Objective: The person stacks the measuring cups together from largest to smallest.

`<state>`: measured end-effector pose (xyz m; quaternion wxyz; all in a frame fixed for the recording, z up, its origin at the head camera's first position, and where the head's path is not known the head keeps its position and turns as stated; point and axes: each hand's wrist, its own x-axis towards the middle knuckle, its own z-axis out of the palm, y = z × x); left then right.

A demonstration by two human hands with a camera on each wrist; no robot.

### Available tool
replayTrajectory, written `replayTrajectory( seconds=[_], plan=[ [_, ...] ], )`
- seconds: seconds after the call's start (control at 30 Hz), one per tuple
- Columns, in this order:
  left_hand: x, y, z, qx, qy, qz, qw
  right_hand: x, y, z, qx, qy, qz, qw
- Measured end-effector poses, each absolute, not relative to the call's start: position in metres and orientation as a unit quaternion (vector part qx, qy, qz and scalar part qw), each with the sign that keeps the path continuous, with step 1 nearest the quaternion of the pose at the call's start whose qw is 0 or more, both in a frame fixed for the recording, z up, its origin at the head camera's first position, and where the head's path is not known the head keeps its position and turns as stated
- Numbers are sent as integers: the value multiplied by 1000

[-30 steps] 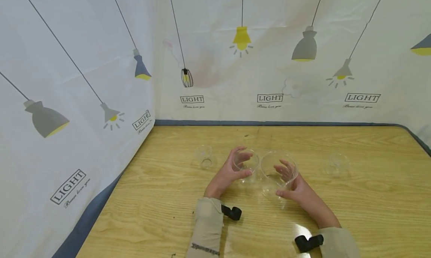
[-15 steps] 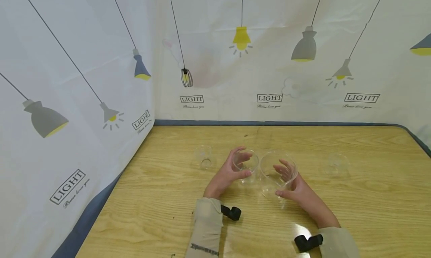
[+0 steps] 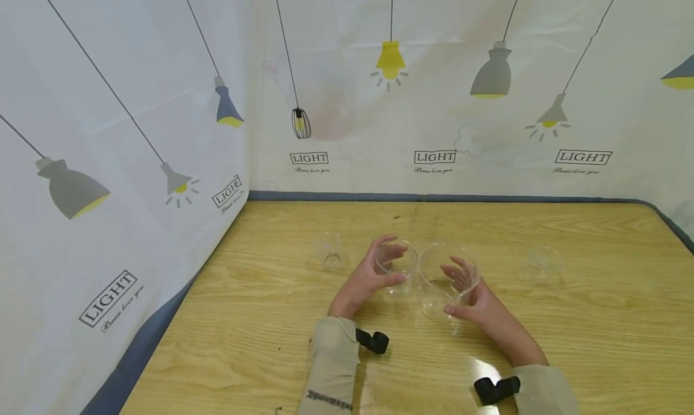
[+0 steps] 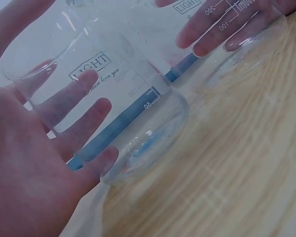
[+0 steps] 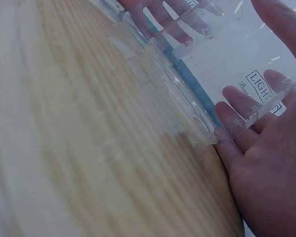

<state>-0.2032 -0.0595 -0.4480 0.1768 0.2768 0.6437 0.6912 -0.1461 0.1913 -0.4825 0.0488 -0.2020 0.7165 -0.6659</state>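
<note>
Side by side near the table's middle stand two clear glass beakers, a smaller one (image 3: 405,265) and a larger one (image 3: 438,273). My left hand (image 3: 364,282) grips the smaller beaker from its left side, thumb in front and fingers behind. Around the right side of the larger beaker my right hand (image 3: 479,303) is curved the same way. White graduation marks show on the smaller beaker (image 4: 150,118) in the left wrist view. The larger beaker (image 5: 180,96) has its base on the wood in the right wrist view. Both look upright, and no contents are visible.
Another small clear vessel (image 3: 328,246) stands left of my left hand, and a faint clear one (image 3: 544,263) is off to the right. The wooden table (image 3: 233,330) meets a lamp-printed cloth (image 3: 347,102) at the back and left.
</note>
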Motion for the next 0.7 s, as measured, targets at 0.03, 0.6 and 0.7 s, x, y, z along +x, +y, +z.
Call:
replayTrajectory(
  seconds=[0.03, 0.6, 0.7],
  plan=[
    [-203, -59, -448, 277, 644, 691, 175, -146, 191, -483, -201, 718, -665, 48],
    [-204, -58, -446, 283, 641, 692, 174, -148, 193, -487, -200, 713, -670, 58],
    [-203, -58, -445, 283, 641, 692, 173, -147, 193, -487, -198, 714, -669, 58]
  ],
)
